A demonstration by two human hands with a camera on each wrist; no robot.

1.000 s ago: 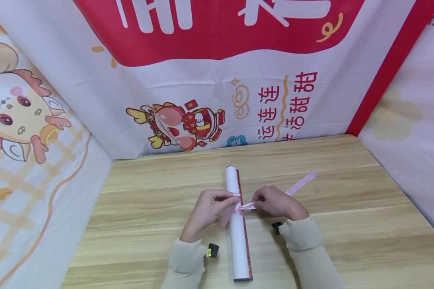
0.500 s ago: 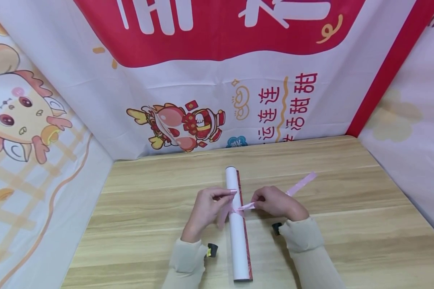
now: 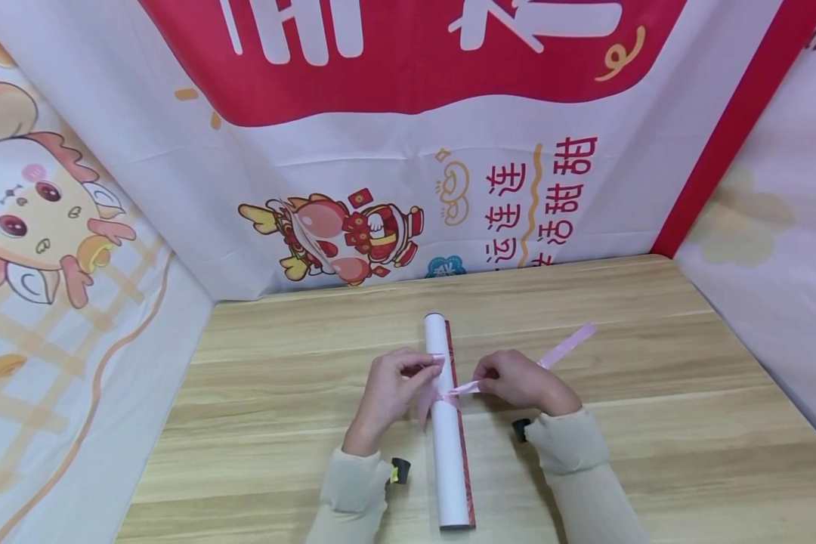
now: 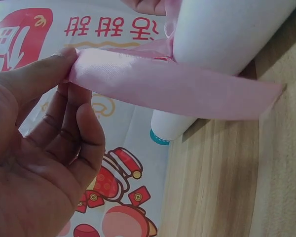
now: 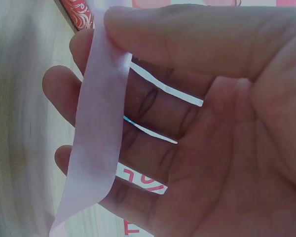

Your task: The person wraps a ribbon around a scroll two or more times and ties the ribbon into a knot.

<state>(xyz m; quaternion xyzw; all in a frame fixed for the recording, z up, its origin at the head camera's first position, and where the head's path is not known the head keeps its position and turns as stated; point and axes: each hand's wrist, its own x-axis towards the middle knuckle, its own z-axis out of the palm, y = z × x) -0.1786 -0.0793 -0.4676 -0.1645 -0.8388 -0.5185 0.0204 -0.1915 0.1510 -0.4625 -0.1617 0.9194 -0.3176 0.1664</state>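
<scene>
A white paper scroll [image 3: 452, 468] with a red strip along its right side lies lengthwise on the table. Round its middle goes a pink satin ribbon [image 4: 177, 91]. My left hand [image 3: 389, 387] pinches one part of the ribbon between thumb and fingertips over the scroll, and a loose tail hangs down from the pinch. To the right of the scroll, my right hand [image 3: 510, 378] pinches the other ribbon end, thumb against the index finger. In the right wrist view that ribbon length [image 5: 98, 113] drops across the fingers of the hand; its far tail lies on the table beyond.
The wooden table [image 3: 279, 363] meets a printed cloth backdrop [image 3: 381, 143] at its far edge, with more cloth at both sides. Small black wrist devices show at both sleeves, the left one [image 3: 400, 471] close to the scroll.
My left hand has shifted slightly left and up with the pinched ribbon, and the hanging tail has swung a little. My right hand and the scroll stay nearly still.
</scene>
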